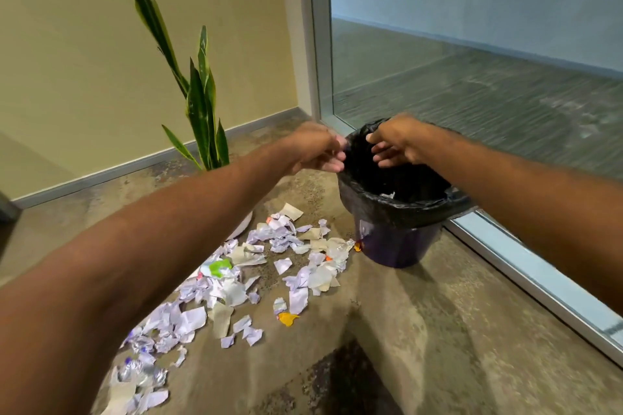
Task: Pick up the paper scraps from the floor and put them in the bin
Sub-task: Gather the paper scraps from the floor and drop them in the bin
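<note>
Left grip (317, 148) and right grip (397, 141) hover half-open, seemingly empty, over bin (397, 239), scraps (283, 236) below.

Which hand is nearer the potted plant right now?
Left. The left hand is at the near-plant edge of the bin, just right of the plant. The right hand is over the bin's opening, farther from the plant.

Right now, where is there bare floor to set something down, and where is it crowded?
Bare concrete floor lies in front of the bin, between the paper scraps and the window frame. Another bare patch sits left of the snake plant, along the wall. Crowded: the scrap trail from the bin's base down-left.
</note>
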